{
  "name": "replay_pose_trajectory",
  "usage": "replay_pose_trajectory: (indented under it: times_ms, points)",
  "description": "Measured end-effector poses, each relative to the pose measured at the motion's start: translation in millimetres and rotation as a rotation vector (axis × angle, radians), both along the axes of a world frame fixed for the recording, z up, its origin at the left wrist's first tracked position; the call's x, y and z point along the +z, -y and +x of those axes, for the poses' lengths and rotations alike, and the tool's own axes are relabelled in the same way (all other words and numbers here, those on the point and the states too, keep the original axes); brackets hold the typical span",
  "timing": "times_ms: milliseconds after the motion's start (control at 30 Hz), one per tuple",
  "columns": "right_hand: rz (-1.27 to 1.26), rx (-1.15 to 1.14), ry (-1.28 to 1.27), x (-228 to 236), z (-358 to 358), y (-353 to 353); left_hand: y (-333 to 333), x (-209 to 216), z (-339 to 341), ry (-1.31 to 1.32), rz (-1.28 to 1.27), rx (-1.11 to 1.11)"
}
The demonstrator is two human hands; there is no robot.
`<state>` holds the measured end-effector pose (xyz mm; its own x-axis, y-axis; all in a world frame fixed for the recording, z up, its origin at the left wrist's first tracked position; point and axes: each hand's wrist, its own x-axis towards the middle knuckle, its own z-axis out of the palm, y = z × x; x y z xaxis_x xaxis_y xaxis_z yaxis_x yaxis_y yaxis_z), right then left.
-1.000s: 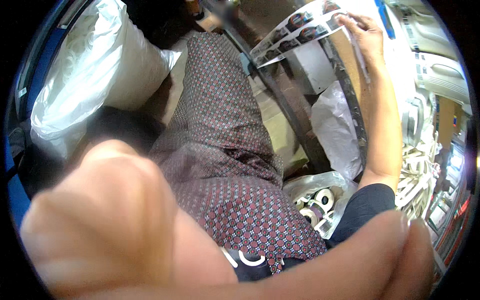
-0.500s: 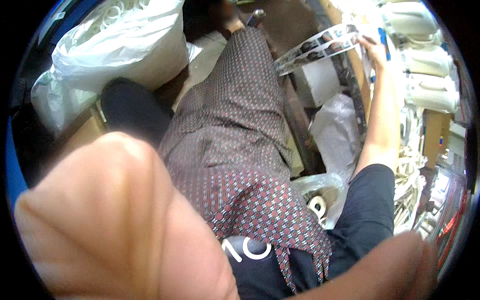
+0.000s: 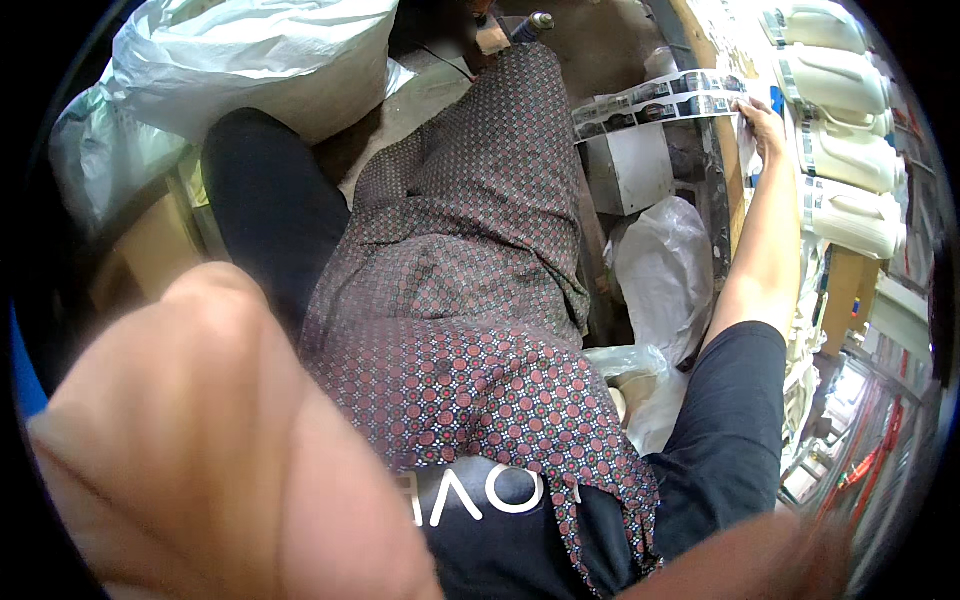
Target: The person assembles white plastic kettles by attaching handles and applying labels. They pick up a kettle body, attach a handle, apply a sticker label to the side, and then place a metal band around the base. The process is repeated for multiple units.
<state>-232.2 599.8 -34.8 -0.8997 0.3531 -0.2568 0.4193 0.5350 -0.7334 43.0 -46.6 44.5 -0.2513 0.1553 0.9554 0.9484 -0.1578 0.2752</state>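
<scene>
At the upper right, my right hand [image 3: 765, 130] is closed with its fingers pinched on the end of a printed label strip [image 3: 660, 102]. The strip is in two long bands, dark and white, reaching leftward past the patterned apron over my lap. A large blurred stretch of bare skin, which seems to be my left hand or arm [image 3: 220, 400], fills the lower left close to the camera. Its fingers cannot be made out. Below the strip lie a white box [image 3: 630, 170] and a crumpled white plastic bag [image 3: 668, 265]. White handled jugs [image 3: 840, 80] stand beside the right hand.
A bulky white sack [image 3: 250, 70] stands at the upper left, above a cardboard box [image 3: 150, 245]. A wooden edge [image 3: 735, 190] runs beside my right forearm. A clear bag [image 3: 650, 400] lies near my right sleeve. Another blurred brown shape [image 3: 750, 560] crosses the lower right.
The label strip has shifted a little rightward and down, and its print looks sharper. My right hand still grips it. The whole view has moved slightly, bringing the jugs lower in the picture.
</scene>
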Motion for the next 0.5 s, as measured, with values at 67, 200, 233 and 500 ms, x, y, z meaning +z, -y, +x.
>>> replay_pose_trajectory:
  times_ms: [67, 200, 233, 500]
  points:
    - [0.175, 0.063, 0.097, 10, -7, -8, 1, -5, -3, -0.017, 0.02, 0.02]
    - [0.04, -0.005, -0.012, 2, 3, -23, 2, -13, -16, -0.001, 0.051, 0.029]
    - [0.057, -0.058, -0.144, -6, 9, -22, 0, -12, -19, 0.009, 0.046, 0.028]
    - [1.037, 0.038, -0.575, -31, 75, 74, -8, -28, -74, 0.236, -0.15, 0.221]
